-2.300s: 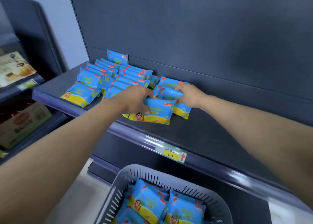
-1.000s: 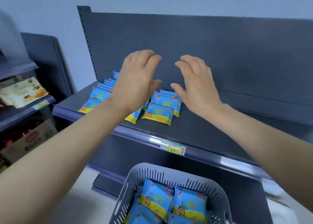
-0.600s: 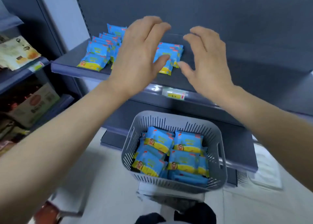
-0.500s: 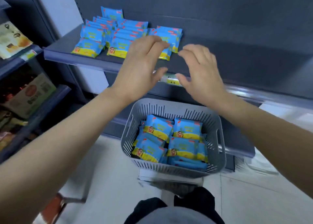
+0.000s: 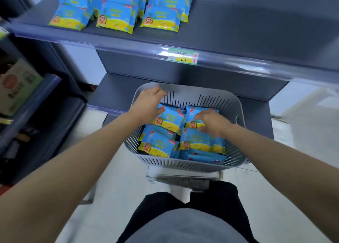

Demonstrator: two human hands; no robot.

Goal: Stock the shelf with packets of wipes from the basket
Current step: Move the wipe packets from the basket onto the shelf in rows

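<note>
**Hands dropped from shelf to basket**

Both your hands have come down off the shelf front and are now inside the basket [image 5: 236, 105].

- Left hand [image 5: 146, 108]: fingers apart and fairly straight, blurred, reaching past the far edge of the back-left packet [image 5: 170, 118] toward the basket's far-left wall. Thumb lies on the packet.
- Right hand [image 5: 211, 122]: fingers curled down onto the back-right packet [image 5: 200, 109], thumb at its near edge, clamped on it.
- Front packets [image 5: 157, 143] lie flat against the near wall, untouched, with more beneath them.
- Shelf [image 5: 238, 28]: stocked packets [image 5: 117, 17] stand in three rows at the left, front ones just behind the lip. Bare shelf runs right of them, above the price tag [image 5: 182, 56].
- Basket sits just in front of the lower shelf [image 5: 117, 90].
</note>
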